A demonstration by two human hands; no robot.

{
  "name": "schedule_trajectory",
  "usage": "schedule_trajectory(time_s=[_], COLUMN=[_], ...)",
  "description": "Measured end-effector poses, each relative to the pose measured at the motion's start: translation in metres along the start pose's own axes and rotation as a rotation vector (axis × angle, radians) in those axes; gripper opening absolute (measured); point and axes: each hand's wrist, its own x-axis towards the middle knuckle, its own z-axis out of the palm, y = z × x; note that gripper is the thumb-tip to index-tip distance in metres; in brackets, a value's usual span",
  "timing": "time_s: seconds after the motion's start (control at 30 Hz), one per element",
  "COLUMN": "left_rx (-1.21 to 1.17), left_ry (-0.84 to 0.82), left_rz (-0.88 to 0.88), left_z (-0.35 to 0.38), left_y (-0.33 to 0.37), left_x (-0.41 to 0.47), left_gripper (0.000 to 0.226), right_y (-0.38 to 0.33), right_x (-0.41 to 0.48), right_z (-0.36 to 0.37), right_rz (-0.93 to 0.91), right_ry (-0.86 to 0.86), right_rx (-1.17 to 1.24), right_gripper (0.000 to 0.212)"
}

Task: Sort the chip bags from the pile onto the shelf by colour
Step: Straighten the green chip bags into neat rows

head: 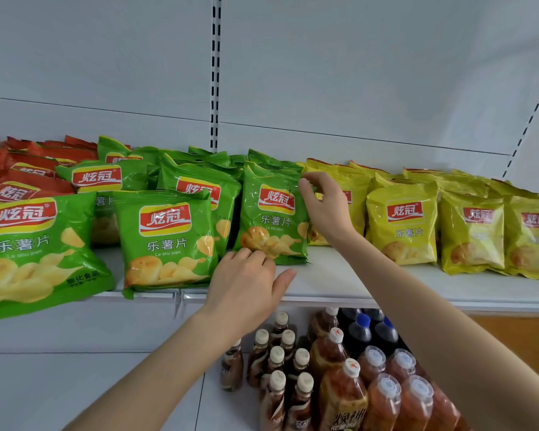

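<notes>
While the bottles crowd the lower level nearest the camera, well over a dozen and too tightly packed for an exact count, the work is being done above them at the shelf. The left hand is laid at the front edge, with bent fingertips set against the bottom seam of the green bag and the thumb spread away over the bare board; nothing is pinched there. That bag is stood upright at the right end of the green group, just beside the yellow ones. Its upper right edge is nipped between thumb and forefinger of the right hand. A light, puffy thing, it is judged: slick film, brittle chips inside, so the crimped seams are best taken, not the belly. Six green labels can be made out, with more bags tucked behind. Four yellow bags show labels, with others half hidden at the back. The red bags at far left are heaped, their number not to be told.
</notes>
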Motion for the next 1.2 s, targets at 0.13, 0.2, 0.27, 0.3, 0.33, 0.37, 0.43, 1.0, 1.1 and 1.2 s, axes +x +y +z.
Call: schedule_trajectory(time_s=[0.13, 0.2, 0.27, 0.3, 0.33, 0.37, 0.43, 1.0, 1.1, 1.2], left_rx=[-0.015, -0.035, -0.051, -0.060, -0.071, -0.083, -0.092, -0.018, 0.034, -0.008], left_ry=[-0.017, -0.029, -0.044, -0.050, -0.054, -0.057, -0.049, 0.075, 0.003, -0.160], left_rz=[0.007, 0.002, -0.005, -0.008, -0.010, -0.011, -0.009, -0.251, -0.416, -0.495], left_z=[-0.001, -0.003, -0.005, -0.006, -0.007, -0.009, -0.015, -0.092, -0.104, -0.111], left_y=[0.000, 0.001, 0.001, 0.002, 0.003, 0.004, 0.004, -0.050, -0.072, -0.082], left_x=[-0.001, -0.001, -0.001, -0.001, -0.001, -0.001, -0.003, -0.035, -0.046, -0.047], left_gripper=[0.069, 0.074, 0.075, 0.076, 0.075, 0.074, 0.066, 0.034, 0.042, 0.057], right_y=[0.001, 0.001, 0.000, 0.000, 0.000, 0.000, 0.002, -0.049, -0.068, -0.079], right_x=[0.000, -0.001, -0.002, -0.003, -0.003, -0.004, -0.006, -0.060, -0.071, -0.081], right_z=[-0.002, -0.004, -0.005, -0.006, -0.006, -0.007, -0.010, 0.006, 0.026, 0.041], right_rz=[0.007, 0.007, 0.011, 0.013, 0.014, 0.016, 0.027, -0.208, -0.167, -0.110], right_ry=[0.007, 0.012, 0.009, 0.006, 0.006, 0.009, 0.022, 0.030, -0.208, -0.269], right_rx=[0.009, 0.008, 0.007, 0.007, 0.006, 0.003, -0.006, 0.038, -0.005, -0.051], right_gripper=[0.030, 0.029, 0.029, 0.030, 0.030, 0.031, 0.034, 0.021, 0.031, 0.039])
